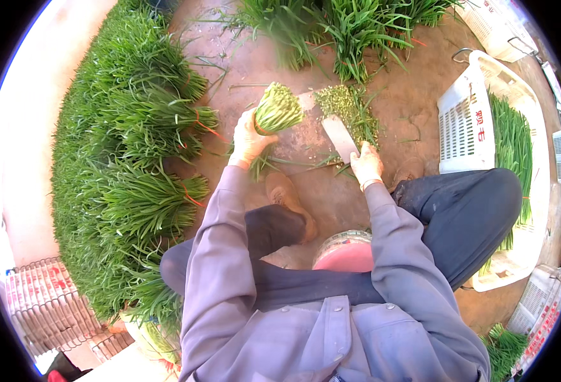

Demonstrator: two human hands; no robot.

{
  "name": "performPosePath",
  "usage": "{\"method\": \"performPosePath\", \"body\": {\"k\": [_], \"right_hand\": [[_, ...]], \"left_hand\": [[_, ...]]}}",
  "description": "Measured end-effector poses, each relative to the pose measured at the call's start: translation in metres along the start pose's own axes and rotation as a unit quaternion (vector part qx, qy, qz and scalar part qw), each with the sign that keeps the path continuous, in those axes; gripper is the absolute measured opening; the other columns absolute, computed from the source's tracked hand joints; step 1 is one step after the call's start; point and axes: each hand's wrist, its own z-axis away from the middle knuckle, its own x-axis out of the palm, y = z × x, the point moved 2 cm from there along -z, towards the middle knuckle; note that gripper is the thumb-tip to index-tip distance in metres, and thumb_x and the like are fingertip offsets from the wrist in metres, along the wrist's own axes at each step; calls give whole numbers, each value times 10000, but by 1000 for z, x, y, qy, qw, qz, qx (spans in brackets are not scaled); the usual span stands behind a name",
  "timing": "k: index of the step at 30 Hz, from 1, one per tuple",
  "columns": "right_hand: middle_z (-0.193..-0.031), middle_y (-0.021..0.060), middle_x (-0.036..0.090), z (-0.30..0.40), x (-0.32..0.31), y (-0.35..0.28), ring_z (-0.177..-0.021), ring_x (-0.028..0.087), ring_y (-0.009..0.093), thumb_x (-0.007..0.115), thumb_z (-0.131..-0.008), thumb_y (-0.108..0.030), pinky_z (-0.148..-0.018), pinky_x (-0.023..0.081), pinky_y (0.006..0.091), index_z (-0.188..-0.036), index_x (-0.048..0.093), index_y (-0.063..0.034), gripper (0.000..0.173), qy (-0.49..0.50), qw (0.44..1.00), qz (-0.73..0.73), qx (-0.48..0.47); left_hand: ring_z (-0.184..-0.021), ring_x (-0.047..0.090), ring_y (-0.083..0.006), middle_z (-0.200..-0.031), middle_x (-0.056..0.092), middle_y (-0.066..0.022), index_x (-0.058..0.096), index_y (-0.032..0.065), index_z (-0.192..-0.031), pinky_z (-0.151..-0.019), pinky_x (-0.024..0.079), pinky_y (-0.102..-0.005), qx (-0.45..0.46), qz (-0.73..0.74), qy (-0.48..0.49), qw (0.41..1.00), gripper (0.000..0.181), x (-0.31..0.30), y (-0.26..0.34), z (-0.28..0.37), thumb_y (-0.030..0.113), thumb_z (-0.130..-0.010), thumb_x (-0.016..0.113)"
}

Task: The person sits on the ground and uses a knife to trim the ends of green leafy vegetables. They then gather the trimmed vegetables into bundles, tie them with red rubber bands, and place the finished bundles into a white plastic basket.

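Note:
My left hand (pixel 247 138) grips a tied bundle of green leafy stalks (pixel 279 111), probably garlic chives, with the pale cut ends facing up and to the right. The bundle's leaves hang mostly hidden below the hand. In my right hand (pixel 367 164) is a wide-bladed knife (pixel 339 136), its blade pointing up and left over a flat board (pixel 304 143) on the floor. Short pale stalk trimmings (pixel 340 102) lie heaped at the board's upper right, beside the blade. The knife and the bundle are apart.
A long pile of tied green bundles (pixel 132 143) lines the left. More bundles (pixel 352 38) lie ahead. At the right stands a white plastic crate (pixel 466 124) holding green bundles (pixel 512 153). Between my legs is a round, pink-topped seat (pixel 345 255). Stacked crates (pixel 51 305) stand lower left.

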Motion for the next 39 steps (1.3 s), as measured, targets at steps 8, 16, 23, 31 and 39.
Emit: {"method": "performPosePath", "body": {"k": [8, 16, 23, 31, 39], "right_hand": [[-1178, 151, 715, 20, -33, -80, -1003, 695, 255, 455, -1025, -627, -861, 556, 380, -1377, 551, -24, 705, -482, 622, -600, 143], [-1071, 147, 742, 32, -52, -114, -909, 729, 223, 594, -1001, -519, -852, 604, 381, -1183, 661, -8, 547, -560, 338, -753, 63], [-981, 124, 751, 40, -40, -108, -828, 732, 212, 648, -1005, -332, -777, 615, 351, -1107, 679, -3, 346, -531, 349, -757, 150], [-987, 85, 738, 74, -66, -131, -835, 721, 180, 654, -1000, -320, -778, 617, 344, -1276, 618, -41, 395, -601, 419, -679, 57], [-1313, 89, 640, 70, -90, -144, -1184, 621, 188, 831, -844, -221, -1038, 490, 347, -1513, 415, -85, 799, -470, 652, -572, -161]], "left_hand": [[-1215, 594, -361, -1282, 640, -136, 630, 97, -1254, -1097, 417, -486, 255, 17, 35, 966, 552, -46, 107, -12, 110, -727, 793], [-1436, 394, -411, -1513, 483, -124, 561, 192, -1421, -1167, 301, -597, 271, -300, -93, 910, 725, -51, 179, 51, 106, -738, 790], [-1318, 509, -411, -1346, 601, -171, 531, 35, -1391, -1088, 432, -502, -287, 281, 61, 914, 678, -50, 93, 131, 227, -817, 836], [-1349, 513, -308, -1473, 545, -127, 469, 55, -1483, -1158, 386, -495, -326, 783, -180, 497, 759, 8, 82, 135, 570, -953, 637], [-1239, 606, -296, -1381, 612, -128, 507, 49, -1443, -1106, 454, -462, -244, 750, -54, 612, 641, 4, 111, 115, 407, -942, 682]]}}
